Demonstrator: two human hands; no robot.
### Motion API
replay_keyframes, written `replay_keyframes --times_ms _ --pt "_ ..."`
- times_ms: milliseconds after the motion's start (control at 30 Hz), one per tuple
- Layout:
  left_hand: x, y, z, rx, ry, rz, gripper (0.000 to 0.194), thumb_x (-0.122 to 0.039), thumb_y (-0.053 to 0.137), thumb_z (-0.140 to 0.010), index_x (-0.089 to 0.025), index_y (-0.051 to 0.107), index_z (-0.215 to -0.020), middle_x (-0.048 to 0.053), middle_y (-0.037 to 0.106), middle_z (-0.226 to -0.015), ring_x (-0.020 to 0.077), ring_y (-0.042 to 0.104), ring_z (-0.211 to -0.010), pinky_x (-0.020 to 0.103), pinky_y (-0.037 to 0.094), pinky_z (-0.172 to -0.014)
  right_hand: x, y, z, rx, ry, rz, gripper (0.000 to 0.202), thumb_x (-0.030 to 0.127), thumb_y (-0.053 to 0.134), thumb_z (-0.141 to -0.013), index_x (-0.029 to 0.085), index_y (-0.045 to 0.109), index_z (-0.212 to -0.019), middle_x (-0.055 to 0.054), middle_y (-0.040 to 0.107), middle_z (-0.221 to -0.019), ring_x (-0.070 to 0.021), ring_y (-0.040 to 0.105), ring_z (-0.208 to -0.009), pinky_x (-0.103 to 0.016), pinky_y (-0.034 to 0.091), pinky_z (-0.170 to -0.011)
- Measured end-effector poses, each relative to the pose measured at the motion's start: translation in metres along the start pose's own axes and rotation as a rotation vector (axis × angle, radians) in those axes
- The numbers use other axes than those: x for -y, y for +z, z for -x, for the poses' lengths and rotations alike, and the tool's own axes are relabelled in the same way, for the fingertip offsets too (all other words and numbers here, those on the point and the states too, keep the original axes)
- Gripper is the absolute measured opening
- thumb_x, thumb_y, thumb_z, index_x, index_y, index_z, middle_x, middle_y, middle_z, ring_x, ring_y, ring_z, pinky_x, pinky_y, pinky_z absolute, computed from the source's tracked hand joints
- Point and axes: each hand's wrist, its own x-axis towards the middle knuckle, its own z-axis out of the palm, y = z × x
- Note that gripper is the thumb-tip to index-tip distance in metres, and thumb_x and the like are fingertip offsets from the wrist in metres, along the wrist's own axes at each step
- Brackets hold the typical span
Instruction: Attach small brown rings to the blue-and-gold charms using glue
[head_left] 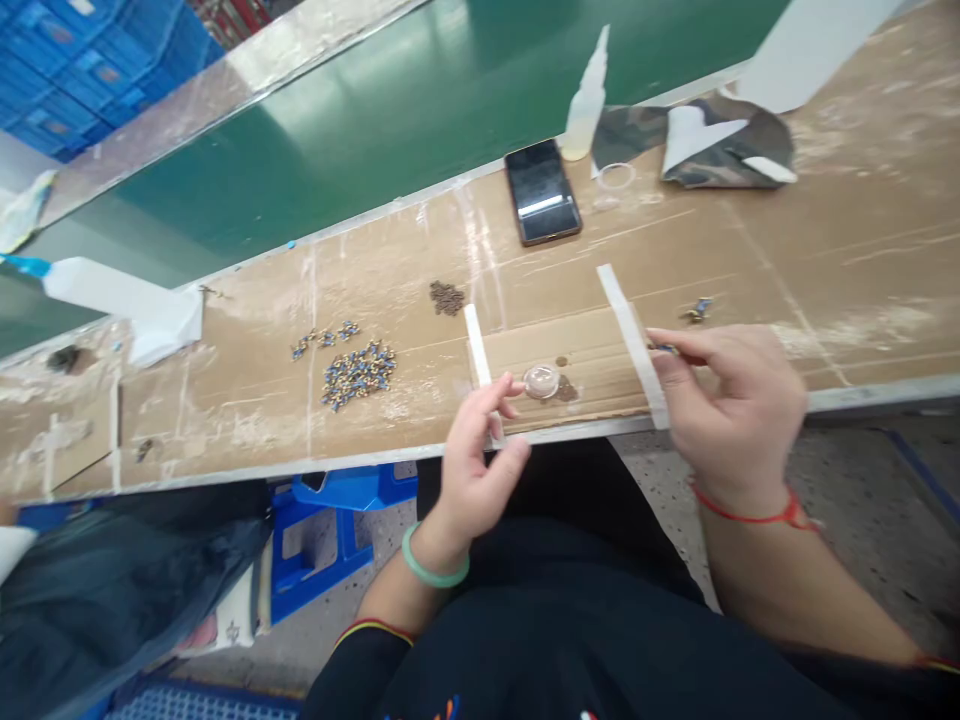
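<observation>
I saw a phone (544, 192) and bottle (585, 110) along the bench's (420, 380) far edge. The right hand (731, 405) pinched a small part (665, 348) between fingertips; the left hand's (476, 465) fingers were parted.

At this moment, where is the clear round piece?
In the head view, the clear round piece lies slightly right of centre, on the cardboard between two white strips, just beside the left hand.

The lone camera rides on the head of the person (585, 620) there, close above the desk (825, 270), facing forward and down across it.
</observation>
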Motion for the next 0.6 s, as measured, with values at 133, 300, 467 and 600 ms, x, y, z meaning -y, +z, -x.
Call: replay_keyframes --times_ms 133,300,467,600 --pt "0.013 -0.068 0.001 -0.386 -0.08 -0.528 0.016 -0.029 0.071 -0.102 -0.029 0.081 -0.113 0.007 0.079 -0.109 0.0266 0.071 -0.102 0.043 0.058 -0.096 -0.026 0.003 -0.012 -0.139 -0.057 0.202 0.041 0.043 0.073 -0.095 0.025 0.086 -0.13 -0.008 0.08 -0.086 -0.0275 0.07 -0.08 -0.047 0.057 -0.084" --pt "0.026 -0.13 -0.007 -0.364 -0.344 -0.985 0.013 -0.024 0.067 -0.095 -0.023 0.077 -0.104 0.012 0.074 -0.114 0.035 0.067 -0.126 0.055 0.052 -0.118 -0.011 0.013 -0.006 -0.263 -0.059 0.15 0.027 0.036 0.073 -0.091 0.024 0.09 -0.109 -0.009 0.08 -0.078 -0.0263 0.074 -0.074 -0.044 0.057 -0.079" --pt "0.03 -0.15 -0.018 -0.191 -0.402 -1.072 0.019 -0.024 0.073 -0.092 -0.023 0.078 -0.111 0.013 0.072 -0.121 0.035 0.066 -0.125 0.055 0.053 -0.117 0.001 0.015 -0.002 -0.262 -0.076 0.079 0.018 0.035 0.075 -0.092 0.027 0.09 -0.101 -0.01 0.085 -0.087 -0.0303 0.079 -0.081 -0.046 0.058 -0.078" --pt "0.028 -0.152 -0.022 -0.105 -0.385 -1.077 0.009 -0.021 0.074 -0.093 -0.023 0.078 -0.101 0.011 0.071 -0.119 0.0338 0.064 -0.123 0.055 0.051 -0.118 0.003 0.015 -0.001 -0.291 -0.076 0.054 0.017 0.034 0.075 -0.092 0.026 0.09 -0.098 -0.011 0.086 -0.088 -0.0313 0.08 -0.083 -0.047 0.06 -0.079"
